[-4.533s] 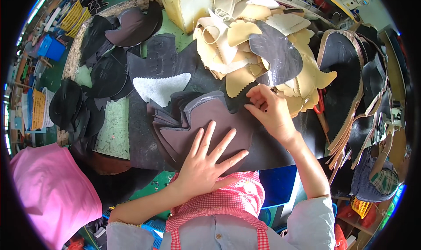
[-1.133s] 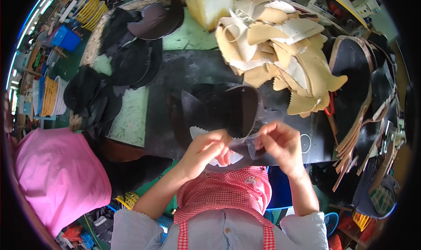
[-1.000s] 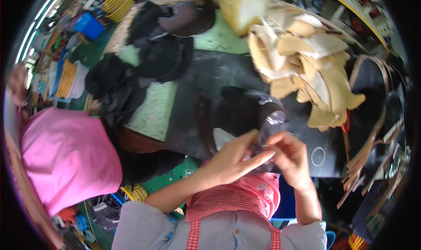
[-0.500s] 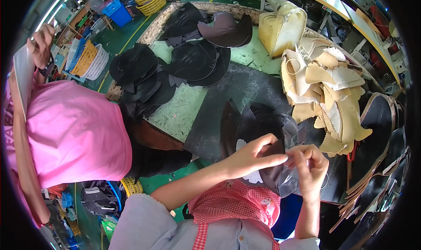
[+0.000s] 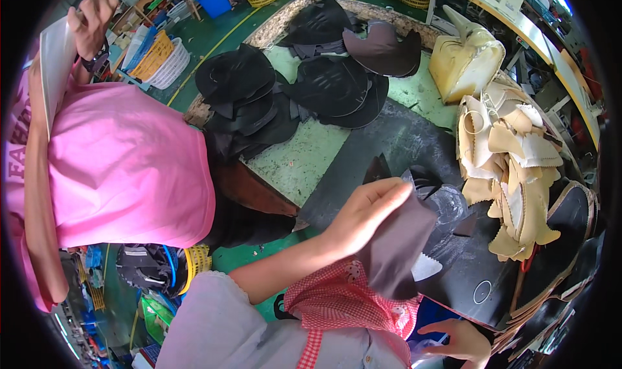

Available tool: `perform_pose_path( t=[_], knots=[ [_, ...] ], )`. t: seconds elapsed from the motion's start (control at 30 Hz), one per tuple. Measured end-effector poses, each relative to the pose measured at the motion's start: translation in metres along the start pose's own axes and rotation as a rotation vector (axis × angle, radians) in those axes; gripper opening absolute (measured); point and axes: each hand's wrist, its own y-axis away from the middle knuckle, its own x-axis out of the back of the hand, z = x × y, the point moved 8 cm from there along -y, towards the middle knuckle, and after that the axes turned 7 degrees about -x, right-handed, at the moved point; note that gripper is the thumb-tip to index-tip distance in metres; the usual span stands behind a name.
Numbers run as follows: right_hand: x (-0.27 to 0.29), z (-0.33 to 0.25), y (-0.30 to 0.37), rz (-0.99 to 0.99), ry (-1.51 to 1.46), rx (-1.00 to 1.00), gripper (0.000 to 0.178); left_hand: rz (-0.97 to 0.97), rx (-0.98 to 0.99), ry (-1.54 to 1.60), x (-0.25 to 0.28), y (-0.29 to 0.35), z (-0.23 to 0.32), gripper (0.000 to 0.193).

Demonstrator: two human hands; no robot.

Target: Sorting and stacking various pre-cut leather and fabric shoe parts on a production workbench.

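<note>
A round bench (image 5: 304, 161) carries stacks of black cut pieces (image 5: 259, 97) and tan cut pieces (image 5: 512, 168). Above its near edge, the left hand (image 5: 363, 213) pinches a dark leather piece (image 5: 398, 252), which hangs down. The right hand (image 5: 457, 340) sits low by the lap, fingers loosely open, holding nothing.
</note>
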Motion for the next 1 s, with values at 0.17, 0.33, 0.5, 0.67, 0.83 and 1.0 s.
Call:
perform_pose_path(
  t=[0.17, 0.33, 0.5, 0.67, 0.83, 1.0],
  knots=[
    [0.017, -0.014, -0.058, 0.125, -1.486, 0.14, 0.106, -0.358, -0.362, -0.509, -0.07, 0.014, 0.02, 0.023],
    [0.061, -0.013, -0.075, 0.544, -1.056, 0.339, 0.071, -0.548, -0.359, -0.323, -0.057, 0.047, 0.024, 0.024],
    [0.074, 0.005, -0.048, 0.771, -0.974, 0.311, 0.137, -0.476, 0.443, 0.117, -0.011, 0.062, -0.043, 0.069],
    [0.056, -0.027, -0.061, 0.255, -1.439, 0.357, 0.077, -0.334, 0.575, 0.097, -0.039, 0.053, -0.052, 0.055],
    [0.061, -0.002, -0.058, 0.543, -1.386, 0.118, 0.05, -0.133, 0.403, 0.228, -0.029, 0.049, -0.053, 0.045],
    [0.083, 0.006, -0.041, 0.837, -1.195, 0.18, 0.048, -0.294, 0.507, 0.281, -0.028, 0.054, -0.042, 0.02]
  ],
)
